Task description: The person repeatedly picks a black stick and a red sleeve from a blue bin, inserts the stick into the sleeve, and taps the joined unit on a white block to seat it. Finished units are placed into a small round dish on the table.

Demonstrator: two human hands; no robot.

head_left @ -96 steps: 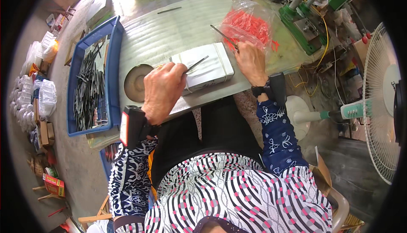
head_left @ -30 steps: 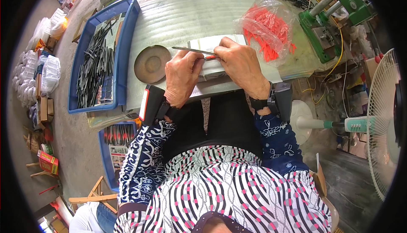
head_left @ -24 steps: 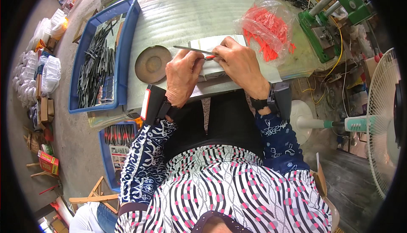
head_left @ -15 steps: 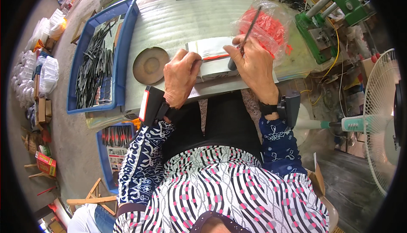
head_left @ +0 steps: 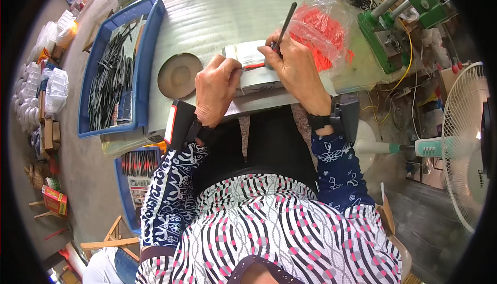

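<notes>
On the table edge in front of me lies a box-like block [head_left: 243, 51] with a white top. Across it runs a thin dark strip with a red piece [head_left: 253, 66] on it. My left hand [head_left: 216, 86] pinches the strip's left end between thumb and fingers. Over the strip's right end is my right hand [head_left: 297, 69], closed around a thin dark rod-shaped tool [head_left: 288, 21] that points up and away. The fingers hide the tool's lower part, and whether they also touch the strip is unclear.
A round metal dish [head_left: 179, 75] sits left of the block. Beyond it, a blue crate [head_left: 144, 77] holds many dark strips. Red pieces fill a clear plastic bag [head_left: 321, 30] at the right. A green press [head_left: 375, 41] and a fan [head_left: 466, 144] stand farther right.
My right hand has shifted left along the strip, nearer my left hand. The rod-shaped tool has tilted and moved left with it. My left hand still pinches the strip.
</notes>
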